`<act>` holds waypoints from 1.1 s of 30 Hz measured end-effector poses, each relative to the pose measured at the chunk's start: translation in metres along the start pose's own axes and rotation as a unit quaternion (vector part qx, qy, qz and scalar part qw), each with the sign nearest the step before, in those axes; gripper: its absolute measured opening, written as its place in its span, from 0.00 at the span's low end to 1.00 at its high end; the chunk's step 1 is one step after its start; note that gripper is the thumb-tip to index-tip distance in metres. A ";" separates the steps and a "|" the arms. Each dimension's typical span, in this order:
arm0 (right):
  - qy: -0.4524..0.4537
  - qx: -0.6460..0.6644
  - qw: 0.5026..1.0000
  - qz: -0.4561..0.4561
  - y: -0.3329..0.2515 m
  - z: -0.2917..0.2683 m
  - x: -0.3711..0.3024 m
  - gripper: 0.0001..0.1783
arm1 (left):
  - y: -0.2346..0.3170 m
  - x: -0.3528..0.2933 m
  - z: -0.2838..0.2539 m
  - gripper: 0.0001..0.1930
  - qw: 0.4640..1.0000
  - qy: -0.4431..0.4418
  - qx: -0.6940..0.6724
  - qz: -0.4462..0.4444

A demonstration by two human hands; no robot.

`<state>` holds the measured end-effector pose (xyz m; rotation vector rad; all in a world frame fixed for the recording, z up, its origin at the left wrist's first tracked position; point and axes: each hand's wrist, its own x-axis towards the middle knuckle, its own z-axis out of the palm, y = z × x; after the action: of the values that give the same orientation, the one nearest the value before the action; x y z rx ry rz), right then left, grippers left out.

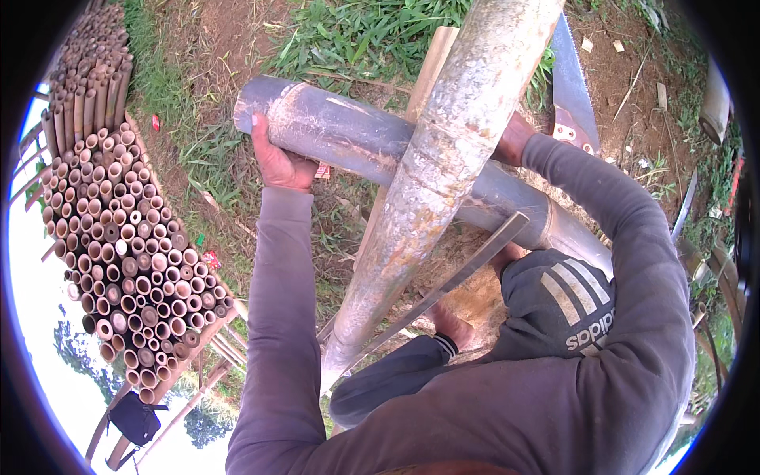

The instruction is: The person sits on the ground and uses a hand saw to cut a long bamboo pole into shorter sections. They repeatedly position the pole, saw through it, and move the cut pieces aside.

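1 dark pole (340,125) crosses under a pale pole (451,134); left hand (283,162) is clamped on the dark one, right hand (514,141) kinda hidden, can't tell.

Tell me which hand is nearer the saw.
Right. The right hand is just left of the saw, partly hidden by the pale bamboo pole; the left hand is farther left, past the pole, against the dark bamboo tube.

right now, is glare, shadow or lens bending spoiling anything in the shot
Head view: sky blown out white beside the bamboo stack, which curves with the fisheye rim; head view: pale bamboo pole bright, left hand well lit and fairly sharp; head view: right hand darker, partly hidden.
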<state>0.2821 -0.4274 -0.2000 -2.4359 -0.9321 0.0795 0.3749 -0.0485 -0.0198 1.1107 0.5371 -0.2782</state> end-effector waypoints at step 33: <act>-0.161 -0.001 0.947 0.278 0.006 -0.106 -0.049 0.27 | -0.004 -0.067 -0.089 0.46 0.948 0.013 0.318 0.021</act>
<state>0.2730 -0.5099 -0.1181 -2.6617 -0.3342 0.6928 0.2934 0.0266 -0.0163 1.7514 0.4558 -0.4158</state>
